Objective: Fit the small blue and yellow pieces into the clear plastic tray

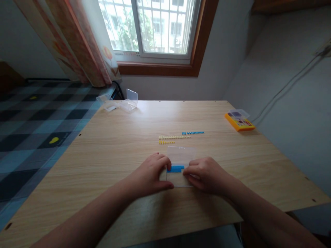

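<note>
A clear plastic box (pixel 178 179) lies on the table with its transparent lid (pixel 181 154) folded open on the far side. Inside it, a strip of small blue pieces (pixel 176 168) runs along the back. My left hand (pixel 155 174) grips the left side of the box, index finger at the blue strip and thumb at the near corner. Over the box's right part, my right hand (pixel 203 174) is closed in a pinch at the right end of the strip. A tiny cream piece (pixel 182 170) shows at its fingertips.
Beyond the box lie rows of small blue pieces (pixel 193 133), cream pieces (pixel 174 137) and yellow pieces (pixel 167 142). Open clear boxes (pixel 128 105) stand at the far left corner of the wooden table (pixel 116 144). An orange-yellow case (pixel 239 122) lies far right, with a clear lid (pixel 240 113) on top.
</note>
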`<action>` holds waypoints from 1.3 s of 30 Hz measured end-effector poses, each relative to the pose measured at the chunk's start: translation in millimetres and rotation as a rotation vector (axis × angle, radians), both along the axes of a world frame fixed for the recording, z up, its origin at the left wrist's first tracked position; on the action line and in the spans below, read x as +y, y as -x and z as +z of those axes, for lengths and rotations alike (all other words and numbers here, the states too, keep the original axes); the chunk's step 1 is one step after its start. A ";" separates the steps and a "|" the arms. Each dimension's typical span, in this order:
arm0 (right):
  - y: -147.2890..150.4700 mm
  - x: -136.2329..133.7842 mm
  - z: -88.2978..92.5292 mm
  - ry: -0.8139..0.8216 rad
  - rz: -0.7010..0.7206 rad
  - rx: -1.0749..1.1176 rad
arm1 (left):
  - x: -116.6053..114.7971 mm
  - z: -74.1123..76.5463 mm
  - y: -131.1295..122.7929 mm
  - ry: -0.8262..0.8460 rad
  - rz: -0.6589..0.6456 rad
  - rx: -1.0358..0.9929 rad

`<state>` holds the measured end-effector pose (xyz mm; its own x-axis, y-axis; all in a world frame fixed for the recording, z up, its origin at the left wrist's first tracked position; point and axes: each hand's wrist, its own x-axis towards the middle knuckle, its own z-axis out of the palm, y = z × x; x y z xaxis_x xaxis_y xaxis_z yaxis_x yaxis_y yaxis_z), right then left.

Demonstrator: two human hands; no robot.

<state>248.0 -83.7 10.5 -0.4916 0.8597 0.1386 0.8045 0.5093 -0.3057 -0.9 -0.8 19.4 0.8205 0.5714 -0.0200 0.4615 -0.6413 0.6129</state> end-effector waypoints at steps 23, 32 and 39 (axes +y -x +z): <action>-48.2 100.2 46.7 -0.106 -0.555 -0.083 | -1.3 1.7 -1.6 -0.010 0.002 0.036; -27.7 139.8 35.1 0.071 -0.621 -0.268 | -8.7 -8.3 -1.2 -0.029 0.071 0.034; -15.7 140.4 34.9 0.147 -0.629 -0.358 | -10.1 -12.4 -0.1 0.014 0.073 0.015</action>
